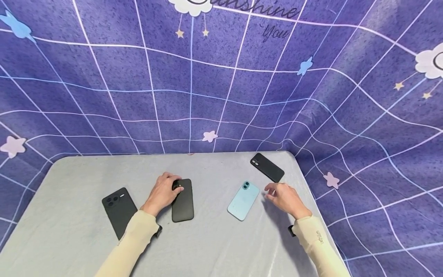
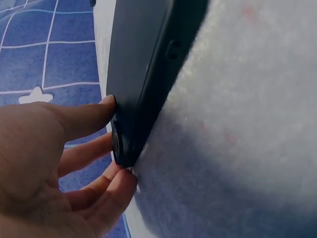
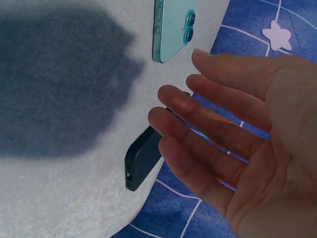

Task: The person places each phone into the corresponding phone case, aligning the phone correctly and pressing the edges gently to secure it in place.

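My left hand (image 1: 163, 193) grips the top end of a black phone (image 1: 183, 206) lying near the middle of the table. In the left wrist view its thumb rests by the camera end and other fingertips meet the top edge. My right hand (image 1: 284, 197) hovers with loosely bent fingers and holds nothing. Closest to it lies a light blue phone (image 1: 243, 204), back up, with two lenses. Beyond that hand is a black phone case (image 1: 267, 167) with pale camera cut-outs. In the right wrist view, fingers partly cover the case.
A larger black phone (image 1: 120, 209) with a round lens cluster lies at the left, partly behind the left sleeve (image 1: 133, 240). All rest on a grey cloth-covered table (image 1: 211, 246). Purple gridded curtains (image 1: 221, 84) hang behind and to the right.
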Demonstrator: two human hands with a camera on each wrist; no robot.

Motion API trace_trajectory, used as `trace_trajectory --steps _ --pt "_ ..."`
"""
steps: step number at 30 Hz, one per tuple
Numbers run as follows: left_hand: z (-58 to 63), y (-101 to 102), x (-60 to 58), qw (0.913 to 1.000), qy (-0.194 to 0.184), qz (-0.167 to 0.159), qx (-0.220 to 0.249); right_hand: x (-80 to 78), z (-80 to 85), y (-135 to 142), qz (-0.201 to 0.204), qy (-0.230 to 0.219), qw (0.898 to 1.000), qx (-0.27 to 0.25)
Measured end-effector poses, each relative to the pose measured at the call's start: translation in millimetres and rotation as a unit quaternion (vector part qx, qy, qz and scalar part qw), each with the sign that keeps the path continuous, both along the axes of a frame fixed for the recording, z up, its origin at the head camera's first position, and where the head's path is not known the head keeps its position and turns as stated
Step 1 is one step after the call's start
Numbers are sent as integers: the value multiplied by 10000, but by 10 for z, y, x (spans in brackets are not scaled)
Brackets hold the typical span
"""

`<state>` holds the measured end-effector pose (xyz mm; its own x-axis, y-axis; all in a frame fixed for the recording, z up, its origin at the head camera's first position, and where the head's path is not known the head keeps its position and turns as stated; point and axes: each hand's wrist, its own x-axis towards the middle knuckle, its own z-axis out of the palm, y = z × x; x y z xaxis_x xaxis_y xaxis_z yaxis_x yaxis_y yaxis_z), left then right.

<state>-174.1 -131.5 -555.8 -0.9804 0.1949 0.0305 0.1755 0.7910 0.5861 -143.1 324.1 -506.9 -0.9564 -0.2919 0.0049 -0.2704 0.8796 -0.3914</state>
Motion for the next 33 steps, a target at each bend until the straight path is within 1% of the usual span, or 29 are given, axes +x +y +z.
trace_trajectory --steps 4,8,11,12,17,21,26,29,33 --pt "63 57 85 9998 -133 92 -147 -12 -3 0 -3 10 10000 17" --pt "134 215 208 9999 14 160 -30 -18 -9 5 -47 9 10000 21" --pt "185 430 302 9998 42 130 142 -36 -22 8 -82 -17 10000 4" --pt "198 516 332 9997 0 111 209 -51 -27 12 -95 -7 10000 0" --pt "200 982 437 9993 -143 -49 333 -183 -54 33 -224 123 9996 -89" --pt "166 1301 457 9982 -201 -252 498 -335 -95 69 -396 206 9989 -134" --pt "128 1594 425 9963 -319 -395 694 -530 -110 140 -587 350 9975 -158" --pt "127 1745 404 9961 -400 -433 650 -639 -116 199 -635 370 9972 -103" --pt "161 1946 390 9967 -493 -439 473 -784 -150 281 -736 301 9968 -15"
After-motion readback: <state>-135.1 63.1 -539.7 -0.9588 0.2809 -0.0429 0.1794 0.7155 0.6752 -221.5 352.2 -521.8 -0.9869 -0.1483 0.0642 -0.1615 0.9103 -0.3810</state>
